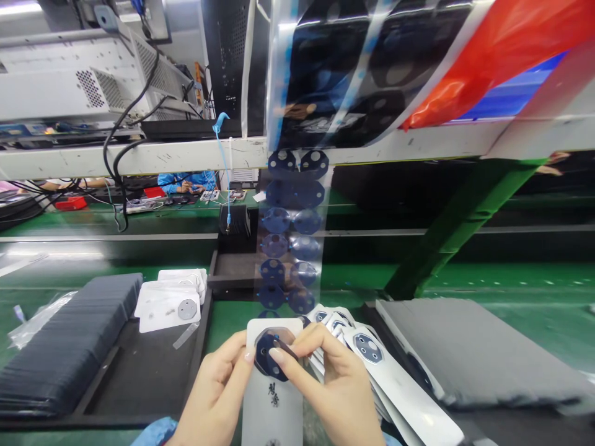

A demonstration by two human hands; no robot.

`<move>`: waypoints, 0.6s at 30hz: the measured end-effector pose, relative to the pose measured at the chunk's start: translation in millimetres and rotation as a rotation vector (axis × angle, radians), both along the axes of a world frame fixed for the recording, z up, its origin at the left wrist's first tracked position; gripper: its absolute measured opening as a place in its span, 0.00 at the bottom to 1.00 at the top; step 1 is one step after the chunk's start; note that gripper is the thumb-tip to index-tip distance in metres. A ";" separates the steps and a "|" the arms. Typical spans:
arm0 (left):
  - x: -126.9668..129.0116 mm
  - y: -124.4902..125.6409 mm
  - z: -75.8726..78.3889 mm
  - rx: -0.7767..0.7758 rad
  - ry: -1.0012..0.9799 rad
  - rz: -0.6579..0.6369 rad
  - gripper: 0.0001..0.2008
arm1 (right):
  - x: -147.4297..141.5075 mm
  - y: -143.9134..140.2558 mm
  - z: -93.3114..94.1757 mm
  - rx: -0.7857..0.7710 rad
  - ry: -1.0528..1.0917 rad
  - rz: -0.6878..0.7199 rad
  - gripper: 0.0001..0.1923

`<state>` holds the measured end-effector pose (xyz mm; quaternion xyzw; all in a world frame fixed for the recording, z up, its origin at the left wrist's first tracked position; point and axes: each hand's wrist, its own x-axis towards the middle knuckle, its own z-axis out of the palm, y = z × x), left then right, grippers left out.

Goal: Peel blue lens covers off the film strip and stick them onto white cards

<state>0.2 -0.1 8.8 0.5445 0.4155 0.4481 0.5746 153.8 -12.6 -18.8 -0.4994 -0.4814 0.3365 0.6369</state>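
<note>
My left hand grips the left edge of a white phone back cover, which has dark lettering and an octagonal camera area near its top. With thumb and forefinger, my right hand pinches the right edge of a dark round film sticker lying over that camera area. Part of the sticker's edge looks raised by my fingers. Behind my hands hangs a clear strip bearing several dark round stickers. Beside my right hand, a fanned pile of white back covers shows the same dark camera areas.
On the left, a black tray holds a row of dark sheets and white covers. A grey cloth-like stack lies on the right. A white shelf beam crosses above. Another person's blue sleeves show across the line.
</note>
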 end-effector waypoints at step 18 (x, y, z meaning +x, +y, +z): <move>7.0 -3.6 -6.2 -0.028 -0.037 0.052 0.20 | 1.1 5.1 -6.8 0.379 -0.471 -0.209 0.11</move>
